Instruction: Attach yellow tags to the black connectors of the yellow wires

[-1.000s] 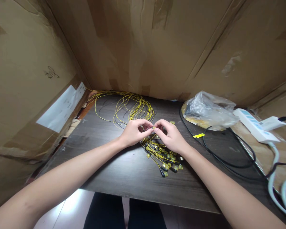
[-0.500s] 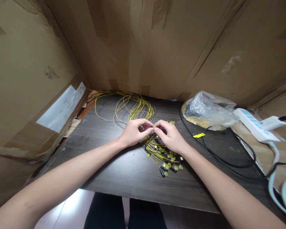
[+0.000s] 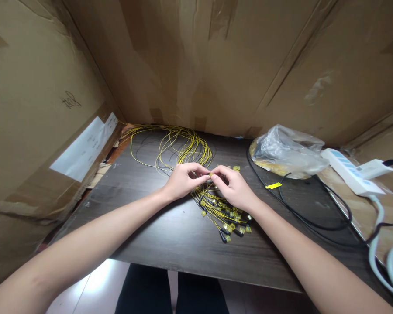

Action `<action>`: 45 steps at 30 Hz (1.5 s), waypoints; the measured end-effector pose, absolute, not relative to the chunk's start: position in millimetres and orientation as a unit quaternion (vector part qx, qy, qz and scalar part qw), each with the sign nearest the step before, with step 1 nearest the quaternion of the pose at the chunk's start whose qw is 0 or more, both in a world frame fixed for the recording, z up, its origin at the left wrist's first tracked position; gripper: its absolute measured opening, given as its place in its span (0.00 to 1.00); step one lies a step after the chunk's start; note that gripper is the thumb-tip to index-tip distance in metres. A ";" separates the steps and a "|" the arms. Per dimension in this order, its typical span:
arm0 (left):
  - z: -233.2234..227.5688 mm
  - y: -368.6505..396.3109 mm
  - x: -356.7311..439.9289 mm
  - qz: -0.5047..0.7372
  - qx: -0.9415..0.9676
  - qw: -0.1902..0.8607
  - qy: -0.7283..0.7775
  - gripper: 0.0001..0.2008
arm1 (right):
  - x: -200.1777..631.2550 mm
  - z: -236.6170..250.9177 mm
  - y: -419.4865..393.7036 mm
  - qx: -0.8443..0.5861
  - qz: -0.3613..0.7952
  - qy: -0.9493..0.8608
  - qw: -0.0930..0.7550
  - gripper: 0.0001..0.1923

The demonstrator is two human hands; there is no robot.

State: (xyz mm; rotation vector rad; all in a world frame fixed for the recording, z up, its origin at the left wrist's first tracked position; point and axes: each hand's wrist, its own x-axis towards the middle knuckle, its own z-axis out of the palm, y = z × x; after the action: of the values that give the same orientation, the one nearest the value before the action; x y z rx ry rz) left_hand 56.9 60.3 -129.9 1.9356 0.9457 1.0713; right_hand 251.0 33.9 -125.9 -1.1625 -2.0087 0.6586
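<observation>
My left hand (image 3: pixel 187 180) and my right hand (image 3: pixel 232 186) meet over the table, fingertips almost touching. Thumb and finger of the left hand pinch a thin dark wire end, mostly hidden by the fingers. At its tip, the right hand pinches a small yellow tape piece (image 3: pixel 211 175). Below the hands spreads a bunch of yellow and black wires (image 3: pixel 212 213), several ending in black sleeves with yellow tape flags (image 3: pixel 228 227). Behind the hands, the long yellow wires (image 3: pixel 196 150) loop back toward the far left.
The dark wooden table (image 3: pixel 150 235) is bounded by cardboard walls (image 3: pixel 196 65). At the right lie a clear plastic bag (image 3: pixel 288 152), a black cable (image 3: pixel 301 220) with a yellow tag (image 3: pixel 273 186), and a white power strip (image 3: pixel 350 172). A white paper label (image 3: pixel 81 150) is on the left wall.
Both hands stay in almost the same place, with only a slight shift of the fingers around the wire tip. The wires on the table have not moved.
</observation>
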 end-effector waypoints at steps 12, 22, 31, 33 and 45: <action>-125.8 56.4 58.4 0.414 0.765 0.343 0.355 0.07 | 252.1 -124.9 34.5 -0.445 0.230 -0.796 0.340 0.13; -128.4 58.2 57.7 0.413 0.755 0.361 0.359 0.07 | 251.4 -124.4 34.0 -0.446 0.262 -0.774 0.366 0.07; -129.8 59.0 58.0 0.405 0.727 0.408 0.376 0.10 | 251.5 -126.0 34.7 -0.447 0.256 -0.771 0.374 0.07; -130.0 59.4 58.1 0.404 0.728 0.409 0.374 0.09 | 251.3 -125.5 34.6 -0.449 0.252 -0.770 0.377 0.07; -129.5 57.7 58.1 0.390 0.770 0.367 0.348 0.05 | 250.8 -124.5 33.8 -0.439 0.274 -0.787 0.336 0.16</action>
State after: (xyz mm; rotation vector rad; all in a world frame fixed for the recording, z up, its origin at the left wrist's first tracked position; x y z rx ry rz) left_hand 58.1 57.7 -129.5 1.9780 0.8930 1.0013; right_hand 250.8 33.8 -124.5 -1.1446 -2.0524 0.7147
